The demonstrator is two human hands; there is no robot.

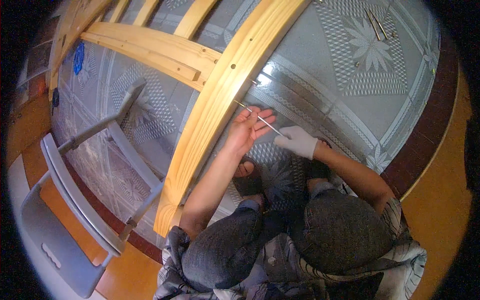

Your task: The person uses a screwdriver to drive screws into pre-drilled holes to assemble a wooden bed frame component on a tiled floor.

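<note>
A slim metal rod [270, 126] slants from near right to far left, toward the wooden beam [212, 112]. The gloved right hand [298, 142] grips its near end; whether the palm-up left hand [243, 134] pinches it, I cannot tell

The rod [270, 126] extends from the right fingers [283, 138] forward and leftward, across the left fingers [269, 113], toward a fitting [241, 103] at the side of the post [215, 110]. The post passes to the left of both sets of fingers; the rail [160, 52] meets it ahead and left of them. Beyond the post, farther left and nearer the body, stands the chair [65, 235]. Ahead and right of the right fingers, loose rods [373, 25] lie on the mat [320, 60].
</note>
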